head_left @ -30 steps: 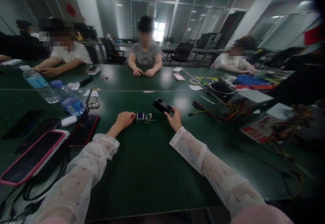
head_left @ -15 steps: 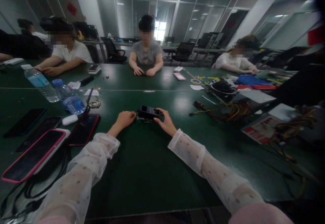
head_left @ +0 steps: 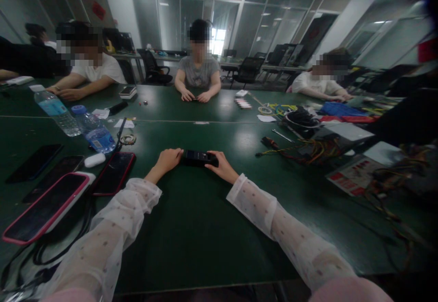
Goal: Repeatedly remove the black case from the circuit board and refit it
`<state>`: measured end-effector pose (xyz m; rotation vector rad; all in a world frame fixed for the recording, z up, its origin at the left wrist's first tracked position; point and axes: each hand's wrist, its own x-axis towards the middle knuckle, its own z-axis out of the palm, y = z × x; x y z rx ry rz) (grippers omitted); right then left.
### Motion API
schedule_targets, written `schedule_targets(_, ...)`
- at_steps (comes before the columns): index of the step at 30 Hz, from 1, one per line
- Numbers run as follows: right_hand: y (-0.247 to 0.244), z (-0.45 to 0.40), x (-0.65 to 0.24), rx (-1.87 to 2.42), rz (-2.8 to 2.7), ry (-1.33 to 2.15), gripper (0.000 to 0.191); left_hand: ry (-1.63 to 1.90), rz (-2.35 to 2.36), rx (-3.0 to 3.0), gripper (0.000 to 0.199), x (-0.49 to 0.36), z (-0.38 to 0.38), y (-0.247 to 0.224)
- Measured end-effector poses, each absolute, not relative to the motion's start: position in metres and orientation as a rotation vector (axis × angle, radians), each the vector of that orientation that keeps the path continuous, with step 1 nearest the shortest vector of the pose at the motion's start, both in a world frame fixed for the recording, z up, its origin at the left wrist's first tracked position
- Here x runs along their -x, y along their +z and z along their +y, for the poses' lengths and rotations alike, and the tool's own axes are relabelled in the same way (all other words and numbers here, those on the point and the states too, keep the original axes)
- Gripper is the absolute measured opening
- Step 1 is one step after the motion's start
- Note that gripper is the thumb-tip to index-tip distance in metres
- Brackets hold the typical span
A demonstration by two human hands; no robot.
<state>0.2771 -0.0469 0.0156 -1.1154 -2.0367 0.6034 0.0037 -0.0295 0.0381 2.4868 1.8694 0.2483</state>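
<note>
A small black boxy device [head_left: 199,157] with a dark screen and small buttons or markings on its top lies on the green table between my hands. My left hand [head_left: 171,159] is closed, its fingertips pressed at the device's left end. Around the right end, my right hand [head_left: 221,166] grips with the thumb at the near side and the fingers behind. No circuit board shows from under the black cover now.
Phones [head_left: 114,173] and two water bottles [head_left: 92,131] are at the left. On the right are bundled cables [head_left: 313,151], a wrench [head_left: 282,135] and metal boxes [head_left: 345,131]. People sit across the table, including one in grey [head_left: 198,71].
The black cover, which sat tilted above a green circuit board, has come down level over it. My right hand has lowered slightly with it; my left hand stays at the left end.
</note>
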Motion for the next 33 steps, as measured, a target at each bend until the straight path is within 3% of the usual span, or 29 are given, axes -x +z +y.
schedule_targets(12, 0.011, -0.046, -0.277, 1.160, -2.044, 0.636, 0.065, 0.242, 1.805, -2.527, 0.042, -0.005, -0.032, 0.041)
schedule_targets(18, 0.010, -0.045, -0.279, 1.149, -2.038, 0.650, 0.064, 0.457, 1.846, -2.458, 0.048, -0.003, -0.034, 0.042)
schedule_targets(33, 0.005, -0.039, -0.281, 1.113, -2.000, 0.724, 0.055, 0.489, 1.659, -2.602, 0.042, 0.002, -0.029, 0.030)
